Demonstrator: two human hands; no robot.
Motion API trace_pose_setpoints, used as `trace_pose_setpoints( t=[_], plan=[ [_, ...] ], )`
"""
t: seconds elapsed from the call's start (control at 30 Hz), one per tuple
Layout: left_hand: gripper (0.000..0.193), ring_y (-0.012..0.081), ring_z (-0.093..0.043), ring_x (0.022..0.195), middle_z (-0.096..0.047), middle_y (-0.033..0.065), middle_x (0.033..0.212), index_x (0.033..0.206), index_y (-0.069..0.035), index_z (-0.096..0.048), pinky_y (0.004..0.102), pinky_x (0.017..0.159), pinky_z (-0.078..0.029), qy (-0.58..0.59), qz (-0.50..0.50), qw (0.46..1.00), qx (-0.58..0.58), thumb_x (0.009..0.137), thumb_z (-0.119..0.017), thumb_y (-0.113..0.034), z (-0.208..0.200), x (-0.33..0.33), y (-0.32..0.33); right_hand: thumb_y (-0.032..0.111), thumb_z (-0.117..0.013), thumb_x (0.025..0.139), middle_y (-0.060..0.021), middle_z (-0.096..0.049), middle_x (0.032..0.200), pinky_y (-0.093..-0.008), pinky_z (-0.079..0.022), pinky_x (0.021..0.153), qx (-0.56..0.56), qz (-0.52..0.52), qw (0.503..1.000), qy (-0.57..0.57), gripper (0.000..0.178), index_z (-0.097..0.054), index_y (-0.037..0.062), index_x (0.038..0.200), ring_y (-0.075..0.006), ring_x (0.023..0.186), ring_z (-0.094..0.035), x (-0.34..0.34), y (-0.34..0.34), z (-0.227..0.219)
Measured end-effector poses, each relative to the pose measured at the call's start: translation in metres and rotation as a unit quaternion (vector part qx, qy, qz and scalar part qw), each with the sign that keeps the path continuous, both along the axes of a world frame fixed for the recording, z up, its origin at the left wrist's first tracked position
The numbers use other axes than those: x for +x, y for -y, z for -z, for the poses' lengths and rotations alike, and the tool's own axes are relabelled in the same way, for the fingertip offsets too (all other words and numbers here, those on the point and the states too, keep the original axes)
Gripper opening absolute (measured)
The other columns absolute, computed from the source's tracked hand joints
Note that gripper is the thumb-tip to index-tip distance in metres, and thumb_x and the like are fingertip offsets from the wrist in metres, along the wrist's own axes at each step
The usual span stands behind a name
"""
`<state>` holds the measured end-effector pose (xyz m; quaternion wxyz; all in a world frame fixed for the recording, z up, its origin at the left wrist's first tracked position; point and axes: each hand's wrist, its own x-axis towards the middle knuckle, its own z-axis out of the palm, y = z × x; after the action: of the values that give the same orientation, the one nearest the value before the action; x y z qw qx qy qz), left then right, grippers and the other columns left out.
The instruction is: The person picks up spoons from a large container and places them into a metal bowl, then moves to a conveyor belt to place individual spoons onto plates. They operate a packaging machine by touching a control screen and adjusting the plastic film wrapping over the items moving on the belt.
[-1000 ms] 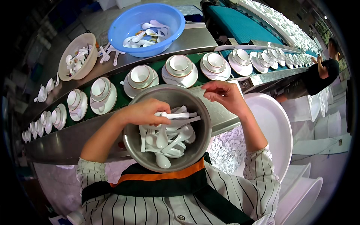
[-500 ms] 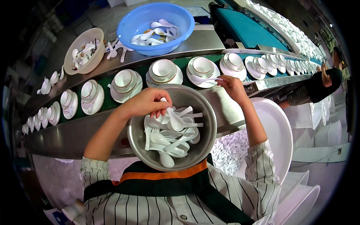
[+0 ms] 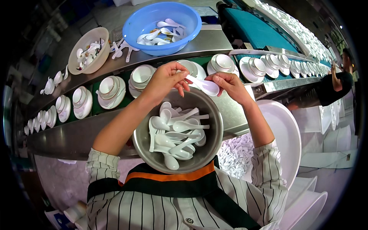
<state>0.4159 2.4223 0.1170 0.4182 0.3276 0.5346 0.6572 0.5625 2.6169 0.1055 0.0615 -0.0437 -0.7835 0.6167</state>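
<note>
A white soup spoon (image 3: 207, 87) is stretched between my two hands, just above the far rim of a steel bowl. My left hand (image 3: 168, 78) pinches its handle, fingers closed. At the other end, my right hand (image 3: 230, 85) grips the edge of the spoon's scoop between thumb and fingers. Below them, the steel bowl (image 3: 215, 126) rests against my front and holds many loose white spoons (image 3: 165, 141). Directly behind my hands, cup-and-saucer sets (image 3: 223, 63) stand on a green belt; my left hand partly covers one set (image 3: 188, 66).
More stacked sets (image 3: 111, 88) line the belt on both sides. Beyond it, a blue basin (image 3: 161, 48) and a beige basin (image 3: 92, 67) hold spoons. A large white tub (image 3: 285, 130) with small white pieces stands at right. A person in dark clothes (image 3: 337, 86) is farther right.
My left hand has risen from the steel bowl with a spoon, and my right hand has come left to meet it. The cup-and-saucer sets have shifted left along the belt.
</note>
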Motion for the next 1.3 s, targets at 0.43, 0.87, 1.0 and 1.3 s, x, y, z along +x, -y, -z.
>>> trace_pose_setpoints(
  t=[0.43, 0.87, 1.0, 1.3],
  plan=[
    [0.027, 0.0177, -0.056, 0.061, -0.059, 0.0097, 0.077, 0.090, -0.002, -0.054, 0.0313, 0.058, -0.045, -0.459, 0.080, 0.859, -0.213, 0.075, -0.066, -0.022, 0.029, 0.039, 0.009, 0.013, -0.060, 0.078, -0.0143, -0.063, 0.066, -0.0322, -0.049, 0.054, 0.289, 0.172, 0.938, 0.086, 0.015, -0.064, -0.0004, 0.083, -0.0223, 0.053, -0.062, -0.018, -0.039, 0.081],
    [0.018, 0.0073, -0.054, 0.060, -0.060, 0.0045, 0.074, 0.087, -0.001, -0.058, 0.0202, 0.046, -0.043, -0.118, -0.032, 0.993, -0.009, 0.086, -0.057, -0.019, 0.005, 0.024, -0.010, 0.016, -0.061, 0.083, -0.0123, -0.063, 0.082, -0.0260, -0.047, 0.060, 0.233, 0.079, 0.965, -0.094, 0.022, -0.061, -0.0018, 0.096, -0.0161, 0.071, -0.061, 0.007, 0.031, 0.007],
    [0.025, 0.0183, -0.058, 0.073, -0.060, 0.0080, 0.084, 0.091, -0.002, -0.058, 0.0316, 0.066, -0.047, -0.391, 0.139, 0.899, -0.139, 0.075, -0.067, -0.019, 0.025, 0.046, 0.003, 0.019, -0.056, 0.084, -0.0145, -0.061, 0.063, -0.0288, -0.046, 0.045, 0.257, 0.158, 0.950, 0.081, 0.021, -0.063, -0.0008, 0.086, -0.0198, 0.047, -0.059, 0.001, -0.008, 0.037],
    [0.019, 0.0318, -0.058, 0.081, -0.059, 0.0144, 0.085, 0.086, -0.004, -0.060, 0.0422, 0.070, -0.045, -0.532, 0.242, 0.801, -0.130, 0.074, -0.059, -0.018, 0.029, 0.040, 0.010, 0.030, -0.058, 0.083, -0.0146, -0.064, 0.077, -0.0325, -0.050, 0.065, 0.388, 0.179, 0.902, 0.065, 0.030, -0.065, 0.0024, 0.092, -0.0251, 0.072, -0.064, -0.008, -0.018, 0.059]
  ],
)
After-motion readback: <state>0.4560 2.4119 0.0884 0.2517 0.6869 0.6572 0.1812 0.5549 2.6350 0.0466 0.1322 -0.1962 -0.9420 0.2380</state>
